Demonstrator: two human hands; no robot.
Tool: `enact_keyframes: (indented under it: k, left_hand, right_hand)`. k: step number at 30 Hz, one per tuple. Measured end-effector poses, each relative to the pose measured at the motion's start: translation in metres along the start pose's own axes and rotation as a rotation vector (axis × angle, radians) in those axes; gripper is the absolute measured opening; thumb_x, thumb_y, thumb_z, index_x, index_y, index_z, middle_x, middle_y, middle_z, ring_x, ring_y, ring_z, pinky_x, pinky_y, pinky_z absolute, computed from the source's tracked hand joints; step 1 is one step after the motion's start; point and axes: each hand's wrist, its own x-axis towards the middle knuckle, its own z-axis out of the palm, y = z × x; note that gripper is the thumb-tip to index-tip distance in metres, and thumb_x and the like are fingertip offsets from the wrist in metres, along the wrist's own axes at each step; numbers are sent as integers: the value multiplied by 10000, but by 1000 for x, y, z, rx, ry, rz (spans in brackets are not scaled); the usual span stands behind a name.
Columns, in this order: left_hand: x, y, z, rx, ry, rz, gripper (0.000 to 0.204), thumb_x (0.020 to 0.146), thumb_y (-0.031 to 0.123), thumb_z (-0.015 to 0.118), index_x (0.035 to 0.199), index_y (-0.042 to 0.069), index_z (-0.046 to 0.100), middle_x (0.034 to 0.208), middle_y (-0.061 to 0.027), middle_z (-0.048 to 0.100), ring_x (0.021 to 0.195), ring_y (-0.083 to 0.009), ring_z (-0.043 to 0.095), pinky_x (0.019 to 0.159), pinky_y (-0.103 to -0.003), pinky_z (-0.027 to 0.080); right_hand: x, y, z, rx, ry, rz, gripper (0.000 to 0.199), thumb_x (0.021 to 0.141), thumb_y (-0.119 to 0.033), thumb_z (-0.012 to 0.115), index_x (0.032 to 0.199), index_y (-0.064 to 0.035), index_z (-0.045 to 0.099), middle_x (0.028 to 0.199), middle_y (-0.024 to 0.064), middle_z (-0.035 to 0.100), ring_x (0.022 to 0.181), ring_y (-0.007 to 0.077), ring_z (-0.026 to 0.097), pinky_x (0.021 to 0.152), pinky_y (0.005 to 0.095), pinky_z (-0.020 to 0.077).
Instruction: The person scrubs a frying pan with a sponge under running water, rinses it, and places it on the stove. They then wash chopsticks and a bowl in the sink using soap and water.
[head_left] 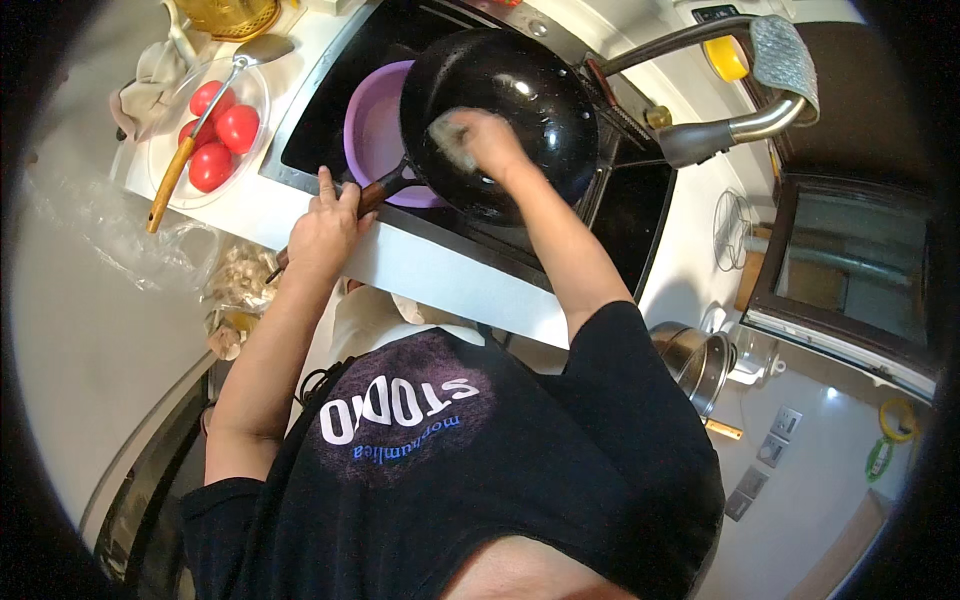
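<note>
The left hand (pixel 335 230) is reaching over the front edge of the counter (pixel 312 45) and gripping the wooden handle (pixel 374 196) of the wok (pixel 555 120); most of its fingers are curling down over the wood, while one is sticking out straight. That grip is probably best kept firm, since pressing on the far side could twist the pan.

Beyond it, the black wok is hanging over the cooktop (pixel 318 138), tilting, its hollow facing the person. The right hand (pixel 488 143) is bunching a pale cloth (pixel 452 142) against the inside, its fingers drawn together around it, though their tips are hiding. Even, curved strokes out to the rim would likely serve well.

Underneath, a purple basin (pixel 362 112) is standing near the cooktop's left edge; whether the wok is touching it, I cannot tell. Bare black glass is showing left of the basin, before the bowl (pixel 262 95) of tomatoes (pixel 238 128). Toward the cooktop's far right corner, a bent metal pipe (pixel 765 126) is narrowing the room, so swinging that way seems riskier.
</note>
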Motion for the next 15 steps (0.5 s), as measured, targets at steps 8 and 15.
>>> enact_keyframes:
  k: [8,15]
  left_hand:
    - [1,-3,5,43,0,24,429,775,372,554,1038,63,418,1254,-297,333,852,-333,580,606,-376,521]
    - [0,-1,2,-17,-35,-15,407,768,330,566,1069,92,432,1286,-267,305,907,-351,551,673,-418,502]
  right_hand:
    - [-9,75,18,-525,-61,227,393,769,-54,514,1148,-48,410,1201,203,363,1002,373,463,834,414,436]
    - [2,115,-80,-1092,-75,-119,227,730,-78,486,937,-84,581,1055,80,502,909,239,480,732,333,448]
